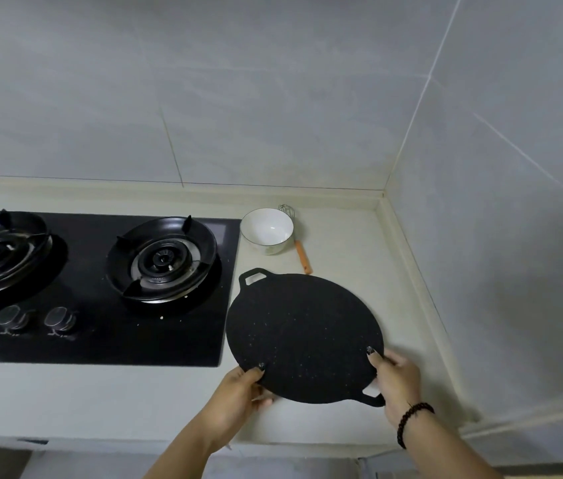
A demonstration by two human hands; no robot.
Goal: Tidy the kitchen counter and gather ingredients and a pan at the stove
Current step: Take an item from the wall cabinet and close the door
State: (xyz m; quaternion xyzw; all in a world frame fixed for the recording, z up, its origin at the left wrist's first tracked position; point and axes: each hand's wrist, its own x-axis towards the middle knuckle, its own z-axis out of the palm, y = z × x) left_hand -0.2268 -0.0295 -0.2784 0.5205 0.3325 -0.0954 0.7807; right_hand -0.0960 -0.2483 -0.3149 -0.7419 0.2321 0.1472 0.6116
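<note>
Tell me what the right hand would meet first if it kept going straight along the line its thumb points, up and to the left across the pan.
Probably nothing but the flat black pan that the right hand already grips; beyond its far rim lies the stove. Depth is hard to judge from this one view.

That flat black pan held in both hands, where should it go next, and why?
Probably leftward onto the near burner. The left hand and right hand grip the flat black pan by its near rim, over the counter beside the stove, and that burner is bare.
</note>
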